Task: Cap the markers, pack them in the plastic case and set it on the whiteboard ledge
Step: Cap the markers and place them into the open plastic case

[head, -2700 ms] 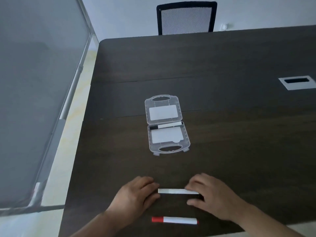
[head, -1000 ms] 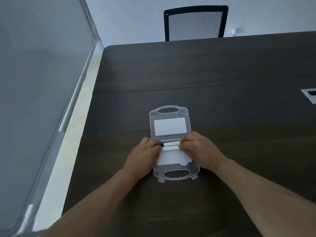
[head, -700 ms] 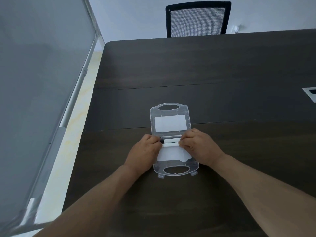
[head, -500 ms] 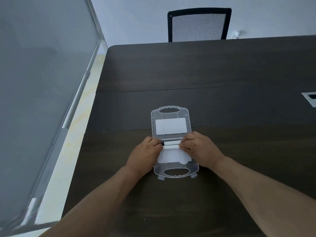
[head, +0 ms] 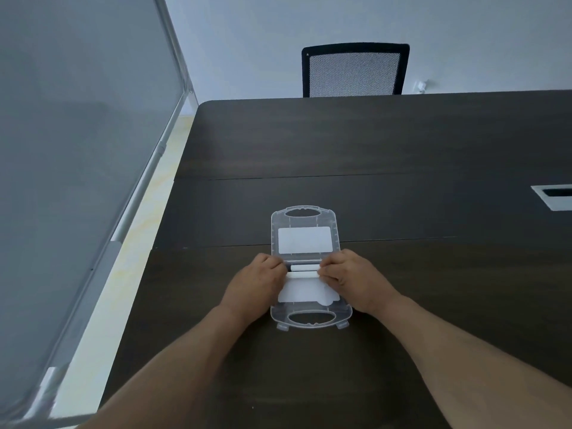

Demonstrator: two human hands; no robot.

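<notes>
A clear plastic case (head: pixel 305 320) lies open flat on the dark table, lid half away from me. Two white markers lie across its near half by the hinge: the black-capped marker (head: pixel 305 268) at the back and a second white marker (head: pixel 302 274) just in front of it. My left hand (head: pixel 252 287) pinches the left end of the second marker and my right hand (head: pixel 349 280) pinches its right end. Their caps are hidden under my fingers. The red-capped marker is out of view.
A whiteboard (head: pixel 77 150) with a metal ledge (head: pixel 136 196) stands along the table's left side. A black mesh chair (head: pixel 354 71) sits at the far edge. A cable port (head: pixel 554 196) is set into the table (head: pixel 402 144) at the right.
Both hands carried a white marker from the near table edge into the open case and now hold it beside the black-capped one. Over the last second they have barely moved.
</notes>
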